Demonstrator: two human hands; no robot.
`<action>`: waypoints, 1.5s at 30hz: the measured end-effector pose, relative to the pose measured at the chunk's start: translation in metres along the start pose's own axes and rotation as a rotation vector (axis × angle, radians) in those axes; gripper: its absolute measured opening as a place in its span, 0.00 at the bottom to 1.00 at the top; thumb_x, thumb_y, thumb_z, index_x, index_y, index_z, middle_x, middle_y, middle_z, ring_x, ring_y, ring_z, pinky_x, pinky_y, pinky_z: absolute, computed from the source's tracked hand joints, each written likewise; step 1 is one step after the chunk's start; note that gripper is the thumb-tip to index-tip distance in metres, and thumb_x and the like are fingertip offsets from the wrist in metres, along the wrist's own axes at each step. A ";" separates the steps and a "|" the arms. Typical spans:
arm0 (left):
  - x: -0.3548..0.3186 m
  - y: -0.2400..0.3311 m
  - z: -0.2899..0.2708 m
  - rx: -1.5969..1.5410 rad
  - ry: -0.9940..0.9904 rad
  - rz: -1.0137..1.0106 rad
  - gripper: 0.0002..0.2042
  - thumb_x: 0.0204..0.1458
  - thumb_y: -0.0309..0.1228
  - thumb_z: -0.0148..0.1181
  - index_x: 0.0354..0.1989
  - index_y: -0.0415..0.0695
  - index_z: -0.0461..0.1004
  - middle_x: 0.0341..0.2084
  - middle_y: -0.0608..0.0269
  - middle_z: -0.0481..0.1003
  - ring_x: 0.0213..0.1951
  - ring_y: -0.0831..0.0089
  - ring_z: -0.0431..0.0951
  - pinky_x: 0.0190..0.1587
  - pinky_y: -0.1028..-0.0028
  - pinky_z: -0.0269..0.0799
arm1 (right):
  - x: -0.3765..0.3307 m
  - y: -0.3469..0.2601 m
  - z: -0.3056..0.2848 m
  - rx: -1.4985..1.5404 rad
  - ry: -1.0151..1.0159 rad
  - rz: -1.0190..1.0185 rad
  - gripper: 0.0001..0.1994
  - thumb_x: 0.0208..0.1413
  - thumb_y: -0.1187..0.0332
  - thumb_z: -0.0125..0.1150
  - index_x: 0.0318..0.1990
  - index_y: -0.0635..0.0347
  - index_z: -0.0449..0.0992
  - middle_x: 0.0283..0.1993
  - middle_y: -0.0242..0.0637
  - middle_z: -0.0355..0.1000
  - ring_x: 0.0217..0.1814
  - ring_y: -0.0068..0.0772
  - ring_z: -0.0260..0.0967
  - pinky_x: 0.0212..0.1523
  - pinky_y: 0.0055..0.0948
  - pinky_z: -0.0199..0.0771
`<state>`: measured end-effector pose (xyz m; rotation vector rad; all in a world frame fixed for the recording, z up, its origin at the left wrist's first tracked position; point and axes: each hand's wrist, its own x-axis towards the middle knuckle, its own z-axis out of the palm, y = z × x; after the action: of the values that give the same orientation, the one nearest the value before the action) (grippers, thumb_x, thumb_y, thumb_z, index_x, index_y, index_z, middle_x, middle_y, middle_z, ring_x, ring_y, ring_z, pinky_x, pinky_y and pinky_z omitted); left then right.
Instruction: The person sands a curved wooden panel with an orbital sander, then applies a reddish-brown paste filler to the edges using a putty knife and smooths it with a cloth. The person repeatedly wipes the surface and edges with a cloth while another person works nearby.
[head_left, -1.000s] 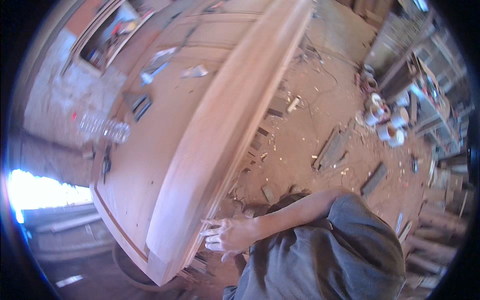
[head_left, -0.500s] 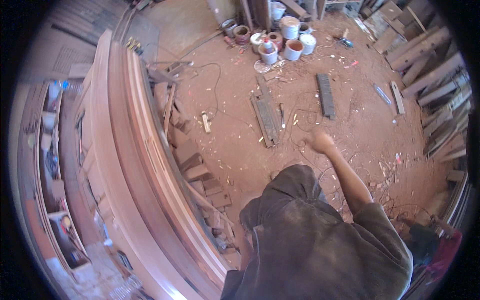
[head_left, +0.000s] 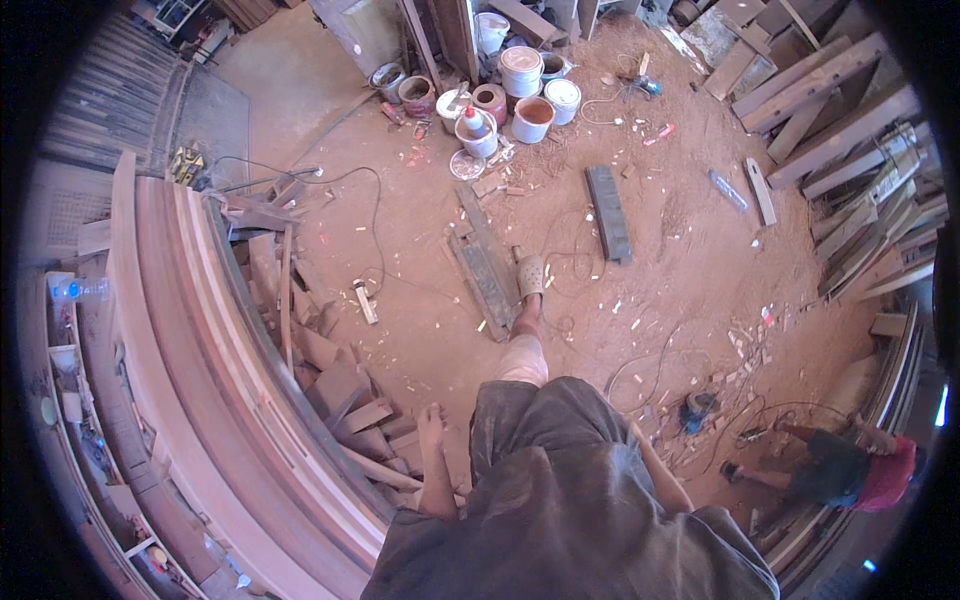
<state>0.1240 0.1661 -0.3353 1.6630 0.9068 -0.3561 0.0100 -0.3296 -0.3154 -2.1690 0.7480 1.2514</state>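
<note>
Brown offcuts (head_left: 368, 415) heaped by long boards (head_left: 215, 390); dangling a loose, uncurled left hand (head_left: 432, 428) just to their right now; can't tell right hand's grip, tucked from view by dark shorts (head_left: 560, 408).

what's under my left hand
Brown floor shows around your left hand, with wood offcuts just to its left. Whatever lies directly beneath the hand is covered, so I can't tell what's there.
</note>
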 end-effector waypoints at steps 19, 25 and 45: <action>0.258 0.293 0.233 0.227 0.072 0.058 0.24 0.62 0.50 0.49 0.52 0.40 0.73 0.42 0.57 0.78 0.41 0.69 0.77 0.43 0.69 0.73 | 0.178 -0.335 -0.560 0.506 0.617 -0.555 0.13 0.64 0.63 0.52 0.45 0.65 0.75 0.33 0.39 0.76 0.38 0.30 0.75 0.40 0.30 0.72; 0.254 0.369 0.266 -0.272 0.234 -0.148 0.19 0.62 0.47 0.50 0.42 0.42 0.75 0.31 0.65 0.77 0.33 0.79 0.75 0.35 0.76 0.70 | 0.312 -0.326 -0.507 -0.067 0.187 -0.298 0.28 0.62 0.48 0.47 0.56 0.65 0.72 0.50 0.57 0.74 0.55 0.55 0.72 0.56 0.41 0.70; 0.325 0.279 0.364 0.065 -0.148 -0.114 0.15 0.57 0.40 0.58 0.46 0.41 0.75 0.39 0.51 0.80 0.41 0.58 0.81 0.45 0.61 0.76 | 0.488 -0.719 -0.646 -0.160 -0.020 -0.668 0.24 0.56 0.56 0.64 0.52 0.66 0.71 0.42 0.49 0.77 0.44 0.40 0.78 0.43 0.36 0.78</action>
<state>0.6200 -0.0634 -0.4658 1.6242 0.8885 -0.5835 1.0920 -0.3519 -0.3485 -2.2434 -0.1068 0.9887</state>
